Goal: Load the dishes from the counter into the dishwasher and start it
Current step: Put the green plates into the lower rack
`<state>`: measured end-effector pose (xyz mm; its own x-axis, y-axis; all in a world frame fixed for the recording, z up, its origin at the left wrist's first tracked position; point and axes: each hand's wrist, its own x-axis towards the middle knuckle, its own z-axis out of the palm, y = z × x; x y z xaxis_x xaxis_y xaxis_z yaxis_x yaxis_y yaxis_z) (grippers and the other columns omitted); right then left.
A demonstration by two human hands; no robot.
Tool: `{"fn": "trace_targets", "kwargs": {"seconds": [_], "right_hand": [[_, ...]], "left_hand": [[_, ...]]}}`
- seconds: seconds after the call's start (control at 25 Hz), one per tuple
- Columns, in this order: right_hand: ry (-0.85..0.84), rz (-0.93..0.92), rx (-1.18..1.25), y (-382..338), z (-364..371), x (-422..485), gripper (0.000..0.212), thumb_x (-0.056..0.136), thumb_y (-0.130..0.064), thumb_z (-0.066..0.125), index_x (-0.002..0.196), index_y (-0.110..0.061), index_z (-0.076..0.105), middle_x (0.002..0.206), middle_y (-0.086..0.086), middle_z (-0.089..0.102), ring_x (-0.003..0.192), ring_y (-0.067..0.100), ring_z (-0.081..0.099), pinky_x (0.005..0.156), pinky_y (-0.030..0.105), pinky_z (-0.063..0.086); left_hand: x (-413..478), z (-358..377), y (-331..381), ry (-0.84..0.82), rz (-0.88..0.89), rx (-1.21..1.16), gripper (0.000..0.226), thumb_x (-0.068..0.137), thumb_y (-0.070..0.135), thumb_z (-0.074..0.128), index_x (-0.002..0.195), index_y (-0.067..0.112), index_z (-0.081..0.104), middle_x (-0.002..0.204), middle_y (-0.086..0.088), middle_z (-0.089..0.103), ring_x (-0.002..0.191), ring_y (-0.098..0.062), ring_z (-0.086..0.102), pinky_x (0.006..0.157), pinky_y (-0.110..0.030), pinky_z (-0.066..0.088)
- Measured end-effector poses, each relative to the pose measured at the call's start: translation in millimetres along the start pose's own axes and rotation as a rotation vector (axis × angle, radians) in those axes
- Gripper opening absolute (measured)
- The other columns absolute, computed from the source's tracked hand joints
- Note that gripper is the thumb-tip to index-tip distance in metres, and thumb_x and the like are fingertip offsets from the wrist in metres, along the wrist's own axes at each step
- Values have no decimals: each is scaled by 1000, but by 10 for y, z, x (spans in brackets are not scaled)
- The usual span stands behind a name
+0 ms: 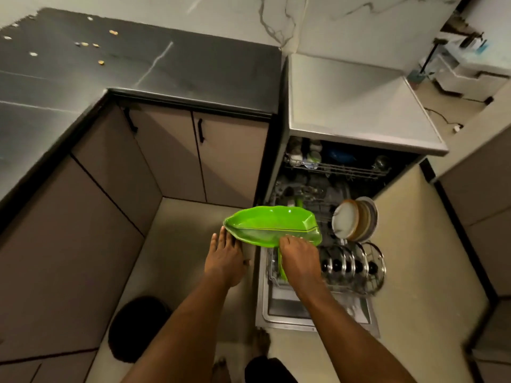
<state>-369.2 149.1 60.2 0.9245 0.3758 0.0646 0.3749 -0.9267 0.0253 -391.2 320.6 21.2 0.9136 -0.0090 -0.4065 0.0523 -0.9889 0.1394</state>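
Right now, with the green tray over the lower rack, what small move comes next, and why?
Probably tip the green tray on edge and lower it into the lower rack beside the lids. It hovers flat; right hand grips its rim, left hand touches its end.

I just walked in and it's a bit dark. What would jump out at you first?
The bright green tray stands out, held over the open dishwasher. The right hand grips its near edge and the left hand touches its left end. Next come the plates standing on edge inside, with a row of glass lids nearer, and crumbs on the dark counter at upper left.
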Motion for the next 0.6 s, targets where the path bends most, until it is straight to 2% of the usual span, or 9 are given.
{"fn": "trace_targets", "kwargs": {"seconds": [0.12, 0.24, 0.48, 0.56, 0.6], "right_hand": [[-133, 119, 106, 273, 208, -183, 39, 35, -3, 88, 58, -16, 59, 48, 3, 56, 39, 23, 58, 34, 23, 39], [-256, 226, 142, 551, 488, -273, 36, 38, -2, 88, 60, -14, 61, 47, 6, 55, 34, 25, 55, 30, 25, 39], [-480, 313, 160, 1092, 1155, -244, 36, 38, -4, 90, 62, -15, 64, 41, 4, 54, 31, 22, 54, 29, 24, 38], [-495, 309, 134, 1253, 1372, -197, 33, 49, -5, 87, 72, -15, 66, 48, 6, 59, 39, 24, 60, 34, 27, 44], [-495, 347, 146, 1341, 1485, -139, 27, 64, -7, 82, 85, -16, 67, 60, 7, 65, 51, 26, 66, 41, 30, 49]], "left_hand": [[109, 129, 333, -79, 51, 29, 83, 101, 48, 37, 155, 7, -10, 163, -17, -15, 149, -33, -17, 121, -47, -9], [332, 338, 595, -164, 50, 71, 82, 102, 45, 37, 155, 5, -12, 162, -17, -17, 150, -33, -16, 121, -47, -8], [880, 792, 1029, -260, 18, 127, 81, 100, 34, 39, 154, 5, -14, 162, -15, -20, 150, -31, -15, 121, -47, -7], [1082, 967, 1134, -310, 10, 140, 79, 100, 31, 38, 154, 5, -14, 162, -14, -20, 150, -30, -16, 121, -46, -7], [1209, 1081, 1169, -324, 6, 145, 79, 100, 31, 38, 154, 6, -14, 162, -14, -20, 150, -30, -15, 121, -46, -8]]}}
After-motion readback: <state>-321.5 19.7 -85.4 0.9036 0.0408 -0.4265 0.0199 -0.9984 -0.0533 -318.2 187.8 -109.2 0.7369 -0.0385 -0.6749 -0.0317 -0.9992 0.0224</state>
